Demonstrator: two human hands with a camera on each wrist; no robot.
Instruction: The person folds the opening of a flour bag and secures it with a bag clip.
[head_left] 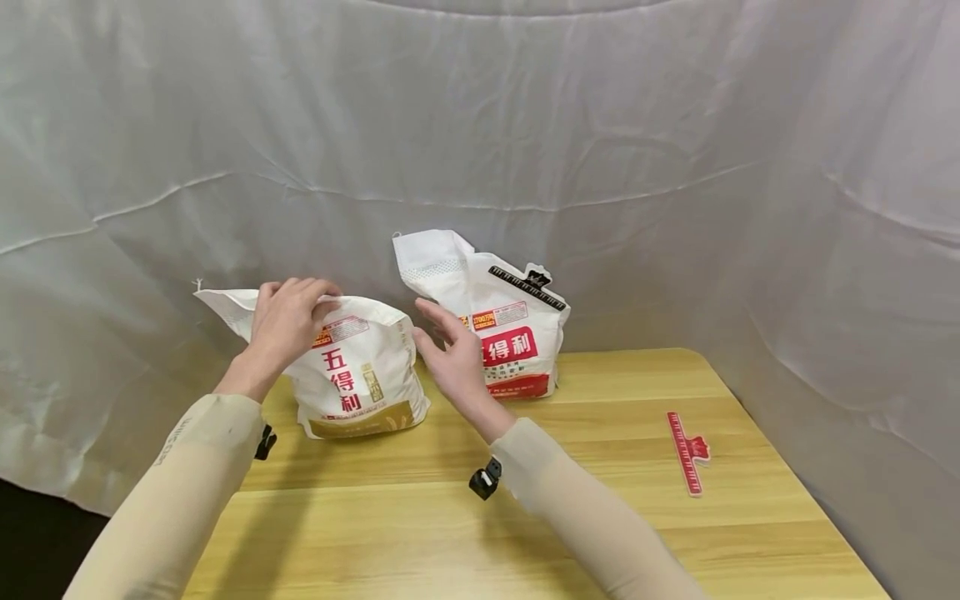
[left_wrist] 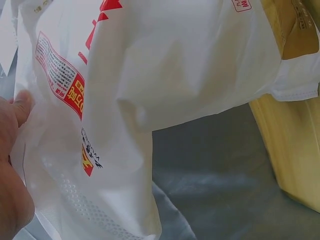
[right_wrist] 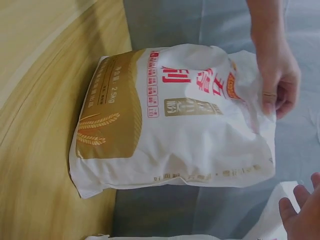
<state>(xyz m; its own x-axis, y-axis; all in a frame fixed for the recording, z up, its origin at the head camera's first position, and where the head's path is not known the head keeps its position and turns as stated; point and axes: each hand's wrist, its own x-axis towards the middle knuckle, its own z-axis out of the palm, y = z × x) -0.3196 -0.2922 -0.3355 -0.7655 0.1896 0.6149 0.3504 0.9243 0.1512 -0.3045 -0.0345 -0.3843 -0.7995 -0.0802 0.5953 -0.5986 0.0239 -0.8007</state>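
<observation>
Here, a white flour bag (head_left: 360,375) with a gold base, contents hidden, is stood at 9 o'clock on the desk (head_left: 600,517); its top is pinched by left hand (head_left: 285,321) fingers; right hand (head_left: 453,358) is held open beside it.

We see a second flour bag (head_left: 510,333) standing just beyond our right grip, a black sealing clip (head_left: 528,286) clamped along its folded top. A red sealing clip (head_left: 687,452) lies flat on the wooden desk (head_left: 525,533), well right of that grip. Grey cloth (head_left: 600,125) hangs behind.
</observation>
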